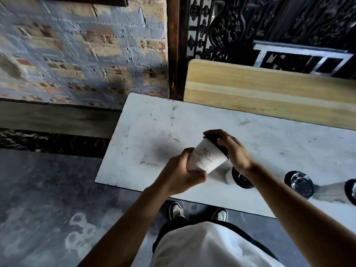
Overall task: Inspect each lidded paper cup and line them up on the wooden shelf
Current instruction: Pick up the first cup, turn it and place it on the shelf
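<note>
Here, tilted paper cup [207,158] between left hand [184,175] and right hand [232,149].

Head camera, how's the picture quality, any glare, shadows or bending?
Head view: wide-angle bending curves the wooden shelf and white table; a soft shadow lies left of the held cup; glare glints on one black lid; the brick wall looks slightly smeared.

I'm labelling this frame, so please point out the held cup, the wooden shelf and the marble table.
held cup [207,158], head view, on its white printed side wall.
wooden shelf [269,89], head view, on its bare top.
marble table [154,128], head view, on its bare top left of the hands.
</note>
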A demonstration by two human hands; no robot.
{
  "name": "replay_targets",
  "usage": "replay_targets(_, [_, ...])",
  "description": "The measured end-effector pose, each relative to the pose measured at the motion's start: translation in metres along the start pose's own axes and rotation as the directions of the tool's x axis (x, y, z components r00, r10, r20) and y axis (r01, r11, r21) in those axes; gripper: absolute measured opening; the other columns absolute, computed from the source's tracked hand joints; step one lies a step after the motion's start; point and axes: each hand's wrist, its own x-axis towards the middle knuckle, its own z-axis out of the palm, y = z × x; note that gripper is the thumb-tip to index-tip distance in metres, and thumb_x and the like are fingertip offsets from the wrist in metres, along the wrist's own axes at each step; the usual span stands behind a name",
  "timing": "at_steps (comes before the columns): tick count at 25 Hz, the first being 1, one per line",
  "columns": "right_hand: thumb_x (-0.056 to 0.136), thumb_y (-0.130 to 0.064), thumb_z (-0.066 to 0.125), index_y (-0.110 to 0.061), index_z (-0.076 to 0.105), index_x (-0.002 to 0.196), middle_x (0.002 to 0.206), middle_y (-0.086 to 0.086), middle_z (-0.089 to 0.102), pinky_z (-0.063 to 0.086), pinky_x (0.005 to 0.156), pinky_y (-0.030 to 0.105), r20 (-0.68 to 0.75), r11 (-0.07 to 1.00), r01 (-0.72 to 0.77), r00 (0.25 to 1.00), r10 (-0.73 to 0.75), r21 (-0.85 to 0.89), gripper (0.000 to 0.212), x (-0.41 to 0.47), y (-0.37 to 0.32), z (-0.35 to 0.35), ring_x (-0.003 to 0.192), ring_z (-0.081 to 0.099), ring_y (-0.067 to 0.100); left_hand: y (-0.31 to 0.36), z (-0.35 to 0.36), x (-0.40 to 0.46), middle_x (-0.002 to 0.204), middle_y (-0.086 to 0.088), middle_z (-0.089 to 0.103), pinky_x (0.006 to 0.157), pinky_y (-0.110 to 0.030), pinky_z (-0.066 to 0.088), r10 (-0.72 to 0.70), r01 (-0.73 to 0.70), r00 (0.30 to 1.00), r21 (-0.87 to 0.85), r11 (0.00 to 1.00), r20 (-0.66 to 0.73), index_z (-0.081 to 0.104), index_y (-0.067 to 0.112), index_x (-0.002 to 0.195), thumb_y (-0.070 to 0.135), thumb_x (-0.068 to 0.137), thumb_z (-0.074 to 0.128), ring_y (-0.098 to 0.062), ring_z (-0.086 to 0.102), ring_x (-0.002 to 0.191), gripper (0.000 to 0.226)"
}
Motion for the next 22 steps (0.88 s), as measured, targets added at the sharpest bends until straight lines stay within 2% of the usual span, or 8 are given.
replay_targets(3, [0.093, -0.041, 0.042, -0.011, 0.073, 0.116, 0.123, 0.019, 0.072, 0.049, 0.096, 0.044, -0.068, 0.982, -0.002, 0.998, 0.016, 0.189, 0.049, -0.008, 0.006, -0.009, 0.106, 0.067, 0.027, 0.027, 0.003, -0.002, 0.102, 0.007, 0.073, 0.076, -0.034, 0.058, 0.030, -0.029, 1.000, 0.145, 0.989, 0.000, 0.051, 0.029, 0.121, 0.059, 0.071, 0.074, -0.017, 0.069, 0.090, 0.063])
replay_targets(5, [0.097, -0.047, 0.043, -0.010, 0.073, 0.116, 0.125, 0.025, 0.070, 0.049, 0.099, 0.050, -0.073, 0.962, -0.007, 0.997, 0.028, 0.273, 0.051, -0.010, 0.007, -0.014, 0.107, 0.067, 0.031, 0.038, 0.005, 0.000, 0.103, 0.004, 0.073, 0.078, -0.037, 0.057, 0.041, -0.038, 0.999, 0.236, 0.971, -0.010, 0.051, 0.027, 0.118, 0.064, 0.070, 0.074, -0.022, 0.068, 0.092, 0.065])
replay_targets(7, [0.098, -0.044, 0.042, -0.010, 0.073, 0.118, 0.126, 0.027, 0.069, 0.049, 0.101, 0.051, -0.074, 0.951, -0.003, 0.997, 0.027, 0.310, 0.050, -0.013, 0.008, -0.016, 0.108, 0.067, 0.032, 0.047, 0.007, 0.001, 0.101, 0.004, 0.073, 0.076, -0.036, 0.057, 0.049, -0.036, 0.998, 0.287, 0.957, -0.037, 0.053, 0.027, 0.113, 0.065, 0.070, 0.074, -0.023, 0.068, 0.091, 0.061])
replay_targets(15, [0.097, -0.034, 0.043, -0.012, 0.074, 0.119, 0.122, 0.025, 0.072, 0.051, 0.099, 0.048, -0.094, 0.947, 0.018, 0.995, 0.013, 0.321, 0.044, -0.018, 0.002, -0.028, 0.105, 0.069, 0.029, 0.065, 0.016, 0.002, 0.090, 0.007, 0.072, 0.070, -0.032, 0.055, 0.061, -0.029, 0.993, 0.286, 0.958, -0.101, 0.059, 0.027, 0.102, 0.062, 0.066, 0.076, -0.020, 0.067, 0.083, 0.053])
replay_targets(19, [0.096, -0.035, 0.044, -0.012, 0.073, 0.119, 0.122, 0.023, 0.071, 0.051, 0.091, 0.042, -0.074, 0.956, 0.024, 0.997, -0.003, 0.292, 0.044, -0.016, -0.006, -0.032, 0.103, 0.069, 0.027, 0.069, 0.016, 0.006, 0.086, 0.007, 0.071, 0.070, -0.034, 0.056, 0.032, -0.001, 0.993, 0.253, 0.967, -0.117, 0.060, 0.027, 0.100, 0.063, 0.064, 0.076, -0.019, 0.066, 0.081, 0.053])
replay_targets(22, [0.102, -0.032, 0.042, -0.007, 0.068, 0.125, 0.126, 0.025, 0.068, 0.052, 0.086, 0.037, -0.080, 0.943, 0.018, 0.997, 0.009, 0.333, 0.043, -0.014, -0.007, -0.032, 0.102, 0.068, 0.025, 0.071, 0.015, 0.009, 0.084, 0.006, 0.071, 0.069, -0.035, 0.057, 0.026, 0.005, 0.993, 0.249, 0.968, -0.119, 0.061, 0.027, 0.099, 0.064, 0.062, 0.075, -0.020, 0.066, 0.079, 0.054])
